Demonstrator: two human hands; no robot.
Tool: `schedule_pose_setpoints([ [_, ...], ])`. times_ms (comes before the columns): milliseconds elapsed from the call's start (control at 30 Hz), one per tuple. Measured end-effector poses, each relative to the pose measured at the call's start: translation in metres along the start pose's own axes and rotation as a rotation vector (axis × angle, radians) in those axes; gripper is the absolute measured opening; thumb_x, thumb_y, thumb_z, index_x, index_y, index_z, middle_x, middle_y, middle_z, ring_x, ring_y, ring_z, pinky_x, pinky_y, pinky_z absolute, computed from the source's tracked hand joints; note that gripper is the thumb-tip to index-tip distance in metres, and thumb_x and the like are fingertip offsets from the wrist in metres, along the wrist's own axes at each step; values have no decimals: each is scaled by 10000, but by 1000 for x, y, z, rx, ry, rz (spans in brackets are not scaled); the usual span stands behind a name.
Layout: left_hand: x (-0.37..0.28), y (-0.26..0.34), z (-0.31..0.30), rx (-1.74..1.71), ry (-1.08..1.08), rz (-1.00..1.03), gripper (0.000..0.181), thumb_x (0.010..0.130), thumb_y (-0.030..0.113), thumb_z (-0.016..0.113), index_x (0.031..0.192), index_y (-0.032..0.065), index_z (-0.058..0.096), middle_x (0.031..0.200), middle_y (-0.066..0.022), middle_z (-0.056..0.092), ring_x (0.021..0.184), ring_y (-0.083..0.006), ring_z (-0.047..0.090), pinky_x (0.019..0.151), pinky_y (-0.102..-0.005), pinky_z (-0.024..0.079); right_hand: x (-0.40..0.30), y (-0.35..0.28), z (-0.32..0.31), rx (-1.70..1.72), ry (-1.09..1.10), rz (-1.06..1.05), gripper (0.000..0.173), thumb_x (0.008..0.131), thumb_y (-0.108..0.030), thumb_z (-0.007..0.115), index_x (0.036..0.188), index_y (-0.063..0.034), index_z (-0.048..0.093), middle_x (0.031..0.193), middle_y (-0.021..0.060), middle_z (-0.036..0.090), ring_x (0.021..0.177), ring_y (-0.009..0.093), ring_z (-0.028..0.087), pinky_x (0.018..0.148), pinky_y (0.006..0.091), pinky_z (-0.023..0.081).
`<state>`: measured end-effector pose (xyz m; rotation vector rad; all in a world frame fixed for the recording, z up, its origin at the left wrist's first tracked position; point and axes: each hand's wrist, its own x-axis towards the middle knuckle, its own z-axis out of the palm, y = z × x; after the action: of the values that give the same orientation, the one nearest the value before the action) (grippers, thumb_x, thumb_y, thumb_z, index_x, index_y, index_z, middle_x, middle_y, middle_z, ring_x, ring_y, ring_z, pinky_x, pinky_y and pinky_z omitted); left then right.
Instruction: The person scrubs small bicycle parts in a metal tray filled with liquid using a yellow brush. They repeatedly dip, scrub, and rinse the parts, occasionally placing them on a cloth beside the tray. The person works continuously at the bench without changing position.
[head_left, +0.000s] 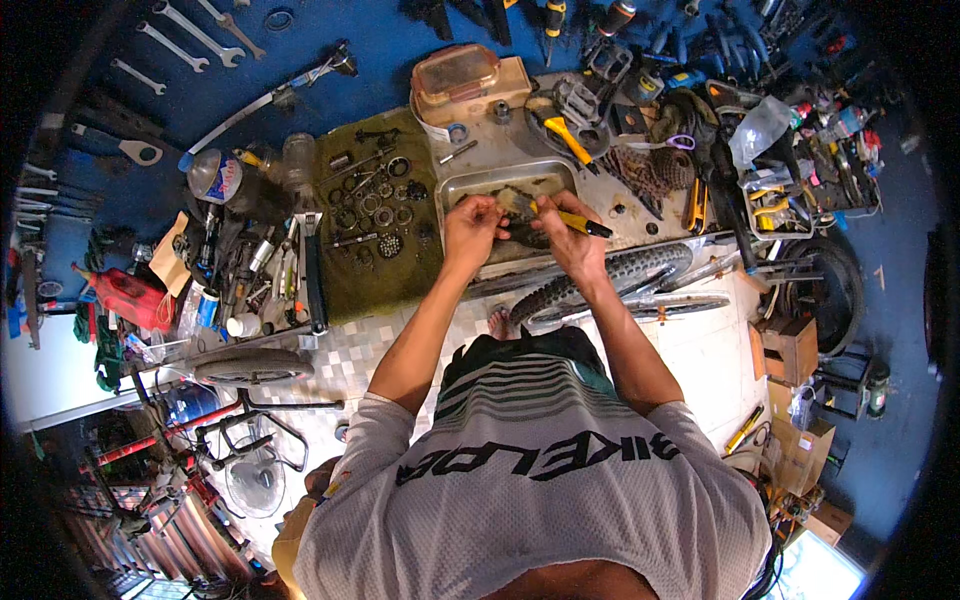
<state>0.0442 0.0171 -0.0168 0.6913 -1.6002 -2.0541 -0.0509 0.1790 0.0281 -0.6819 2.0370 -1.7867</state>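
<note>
My right hand (568, 231) grips a brush (583, 223) with a yellow and black handle. Its pale bristles point left, over a shallow metal tray (450, 186) that holds murky liquid. Facing it, my left hand (472, 231) has its fingers pinched at the bristle end, around a small part that they mostly hide. Both hands are above the tray's near half. Left of the tray, a green cloth (390, 281) bears several greasy metal parts, among them bearing rings (371, 202) and a round cassette-like part (389, 245).
A bicycle wheel with a knobbly tyre (600, 281) leans below the bench edge at right. An adjustable wrench (311, 270) lies left of the cloth. Behind the tray stands a lidded container (457, 75). A yellow-handled tool (568, 141) and a utility knife (697, 205) lie to the right.
</note>
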Motion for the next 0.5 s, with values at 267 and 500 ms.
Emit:
schedule_pose_setpoints([
  [267,-2,3,7,93,65,57,84,947,2,678,983,-65,639,835,-67,645,672,-122,629,545,-297,594,-12,-38,-1,-423,-22,-266,199,933,-250,735,980,-59,707,912,179,720,830,407,693,721,443,546],
  [500,-1,10,9,348,62,139,27,940,6,693,958,-11,681,881,-59,687,763,-146,660,566,-317,618,-18,-50,8,-546,59,-390,196,934,-239,733,893,-53,686,768,186,672,724,395,633,674,460,505],
])
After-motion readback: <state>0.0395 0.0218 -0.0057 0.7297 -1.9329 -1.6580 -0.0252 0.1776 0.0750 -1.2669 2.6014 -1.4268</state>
